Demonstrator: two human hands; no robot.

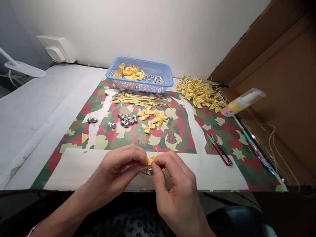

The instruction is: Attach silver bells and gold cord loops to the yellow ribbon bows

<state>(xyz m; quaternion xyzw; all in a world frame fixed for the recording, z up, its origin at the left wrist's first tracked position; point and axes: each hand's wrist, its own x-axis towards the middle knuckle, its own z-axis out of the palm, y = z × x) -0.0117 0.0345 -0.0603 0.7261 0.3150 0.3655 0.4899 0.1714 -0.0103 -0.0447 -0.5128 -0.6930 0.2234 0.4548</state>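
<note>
At the near edge of the table, my left hand (123,168) pinches a small yellow ribbon bow (152,159) between thumb and fingers. My right hand (174,181) closes on the same bow from the other side, its thumb and index fingertip pressed together. Just below the bow, a shiny silver bell (149,171) shows between the fingertips, partly hidden by them. A thin, pale wire-like strand (157,150) sticks up beside my right index finger; what it belongs to is hidden. Beyond my hands lie several loose yellow bows (148,126) and a cluster of silver bells (127,120).
Gold cords (138,99) lie before a blue basket (140,86) of bows and silver pieces. Back right is a heap of corded bows (197,90), near a bottle (243,102). Red-handled thread snips (219,149) rest at right. A cardboard wall (276,65) bounds that side.
</note>
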